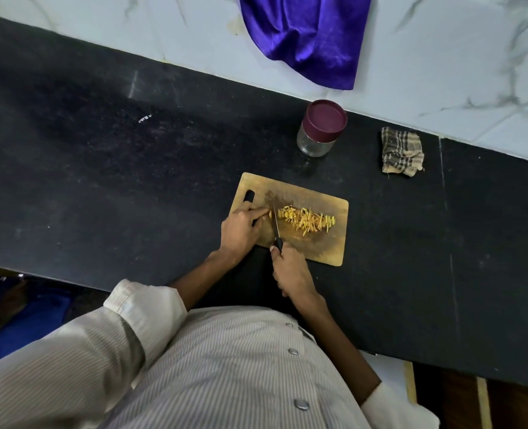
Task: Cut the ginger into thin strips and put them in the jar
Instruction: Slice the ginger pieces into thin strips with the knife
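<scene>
One jar (321, 129) — lid on, seemingly empty — beyond cut ginger strips (307, 218).

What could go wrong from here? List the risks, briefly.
1. The left hand pinches the last ginger piece right against the knife blade; a slip of the right hand could likely nick a fingertip.
2. The jar still has its lid on, so loading is blocked.
3. The ginger strips reach towards the cutting board edge and may scatter.

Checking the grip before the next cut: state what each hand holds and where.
The right hand grips the knife by its black handle. The left hand pinches a small ginger piece at its end, beside the blade.
</scene>
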Action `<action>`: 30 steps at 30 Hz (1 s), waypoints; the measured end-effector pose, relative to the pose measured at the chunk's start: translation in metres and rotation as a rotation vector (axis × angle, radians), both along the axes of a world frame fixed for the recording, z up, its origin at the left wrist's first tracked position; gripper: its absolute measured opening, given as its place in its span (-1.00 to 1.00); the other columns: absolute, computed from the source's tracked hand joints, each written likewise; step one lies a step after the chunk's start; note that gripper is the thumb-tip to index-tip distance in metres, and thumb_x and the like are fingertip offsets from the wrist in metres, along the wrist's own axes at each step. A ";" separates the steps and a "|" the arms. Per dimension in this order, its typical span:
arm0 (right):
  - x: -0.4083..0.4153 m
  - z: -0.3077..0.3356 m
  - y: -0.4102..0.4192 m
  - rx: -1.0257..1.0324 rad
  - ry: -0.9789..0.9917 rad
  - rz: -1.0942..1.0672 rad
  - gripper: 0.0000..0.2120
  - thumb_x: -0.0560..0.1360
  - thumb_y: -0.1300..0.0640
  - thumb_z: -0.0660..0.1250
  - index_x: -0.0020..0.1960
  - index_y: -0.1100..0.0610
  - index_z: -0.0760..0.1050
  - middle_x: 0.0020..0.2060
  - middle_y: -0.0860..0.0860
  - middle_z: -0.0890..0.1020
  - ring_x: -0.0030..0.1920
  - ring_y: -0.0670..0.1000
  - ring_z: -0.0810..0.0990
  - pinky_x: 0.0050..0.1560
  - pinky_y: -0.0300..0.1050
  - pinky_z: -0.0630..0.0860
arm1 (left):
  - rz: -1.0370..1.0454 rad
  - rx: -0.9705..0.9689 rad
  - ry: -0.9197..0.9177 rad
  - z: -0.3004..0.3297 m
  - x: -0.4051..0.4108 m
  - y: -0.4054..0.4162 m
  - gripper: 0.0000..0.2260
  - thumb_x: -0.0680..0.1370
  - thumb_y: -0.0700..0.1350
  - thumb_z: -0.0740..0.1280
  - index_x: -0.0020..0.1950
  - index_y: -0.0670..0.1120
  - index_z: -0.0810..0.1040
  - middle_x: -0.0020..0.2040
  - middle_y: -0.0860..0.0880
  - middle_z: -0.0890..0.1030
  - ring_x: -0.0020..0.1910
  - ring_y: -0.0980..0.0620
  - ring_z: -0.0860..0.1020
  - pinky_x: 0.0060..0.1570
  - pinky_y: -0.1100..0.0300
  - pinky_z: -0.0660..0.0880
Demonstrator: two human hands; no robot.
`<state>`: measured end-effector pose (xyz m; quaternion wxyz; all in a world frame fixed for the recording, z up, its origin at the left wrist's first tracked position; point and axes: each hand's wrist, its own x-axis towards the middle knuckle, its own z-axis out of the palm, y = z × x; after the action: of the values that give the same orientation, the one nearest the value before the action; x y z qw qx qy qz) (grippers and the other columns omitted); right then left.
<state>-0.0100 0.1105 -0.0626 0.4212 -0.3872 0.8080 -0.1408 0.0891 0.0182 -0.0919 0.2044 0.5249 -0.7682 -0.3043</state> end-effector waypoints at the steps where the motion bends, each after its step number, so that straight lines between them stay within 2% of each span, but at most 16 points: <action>1: 0.000 0.000 0.000 0.001 -0.001 0.005 -0.72 0.67 -0.01 0.11 0.16 0.18 0.44 -0.18 0.09 0.51 -0.19 0.09 0.49 -0.38 -0.13 0.36 | 0.002 -0.008 -0.012 0.000 0.000 0.002 -0.76 0.57 -0.16 0.31 0.21 0.00 0.62 0.07 0.01 0.57 -0.02 0.01 0.55 -0.12 0.03 0.54; 5: 0.001 0.002 0.000 -0.008 -0.002 0.016 -0.74 0.67 -0.01 0.11 0.13 0.15 0.44 -0.17 0.10 0.54 -0.19 0.09 0.51 -0.31 -0.03 0.46 | -0.005 -0.024 -0.075 -0.002 -0.001 0.006 -0.72 0.56 -0.18 0.28 0.25 0.00 0.59 0.10 -0.01 0.54 -0.02 -0.03 0.56 -0.14 0.00 0.55; 8: 0.002 0.002 -0.001 0.000 0.010 0.020 -0.73 0.67 -0.01 0.11 0.13 0.17 0.44 -0.12 0.15 0.56 -0.17 0.11 0.51 -0.14 0.11 0.57 | -0.004 -0.032 -0.106 -0.002 -0.002 0.008 -0.71 0.56 -0.18 0.27 0.25 0.01 0.59 0.10 -0.03 0.52 -0.05 -0.06 0.57 -0.17 -0.01 0.55; 13: 0.002 0.005 -0.001 0.002 0.024 0.034 -0.72 0.68 0.00 0.11 0.14 0.19 0.44 -0.01 0.25 0.63 -0.14 0.15 0.57 -0.05 0.19 0.60 | -0.013 -0.059 -0.104 0.001 -0.002 0.009 -0.72 0.56 -0.20 0.28 0.24 -0.02 0.60 0.10 -0.03 0.53 -0.06 -0.04 0.57 -0.19 0.07 0.51; 16: 0.002 0.010 -0.001 0.001 0.040 0.053 -0.71 0.69 0.02 0.10 0.17 0.23 0.44 0.00 0.22 0.62 -0.03 0.22 0.64 -0.02 0.26 0.60 | -0.018 -0.071 -0.105 0.001 -0.002 0.009 -0.73 0.56 -0.19 0.28 0.22 -0.04 0.61 0.10 -0.03 0.53 -0.07 -0.05 0.57 -0.24 0.10 0.47; 21: 0.003 0.013 -0.003 0.025 0.066 0.067 -0.70 0.69 0.05 0.10 0.21 0.26 0.43 0.04 0.19 0.58 0.04 0.24 0.62 0.03 0.24 0.59 | -0.038 -0.097 -0.113 0.002 -0.001 0.010 -0.76 0.56 -0.18 0.29 0.20 -0.07 0.62 0.07 -0.06 0.53 -0.12 -0.06 0.57 -0.29 0.17 0.38; 26: 0.004 0.013 -0.004 0.049 0.072 0.056 -0.69 0.69 0.07 0.10 0.24 0.28 0.42 0.13 0.24 0.58 0.14 0.25 0.58 0.10 0.11 0.53 | -0.046 -0.095 -0.122 0.003 -0.002 0.010 -0.75 0.56 -0.19 0.30 0.21 -0.08 0.61 0.07 -0.09 0.53 -0.15 -0.08 0.58 -0.30 0.19 0.35; 30: 0.004 0.013 -0.006 0.080 0.058 0.047 -0.69 0.69 0.06 0.09 0.26 0.26 0.41 0.15 0.23 0.57 0.15 0.24 0.57 0.13 0.14 0.53 | -0.052 -0.103 -0.126 0.003 -0.001 0.009 -0.77 0.55 -0.18 0.31 0.19 -0.08 0.62 0.06 -0.09 0.54 -0.16 -0.08 0.59 -0.32 0.20 0.34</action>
<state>-0.0056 0.1045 -0.0492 0.4159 -0.3928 0.8156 -0.0869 0.0877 0.0273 -0.0893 0.1744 0.5116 -0.8075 -0.2361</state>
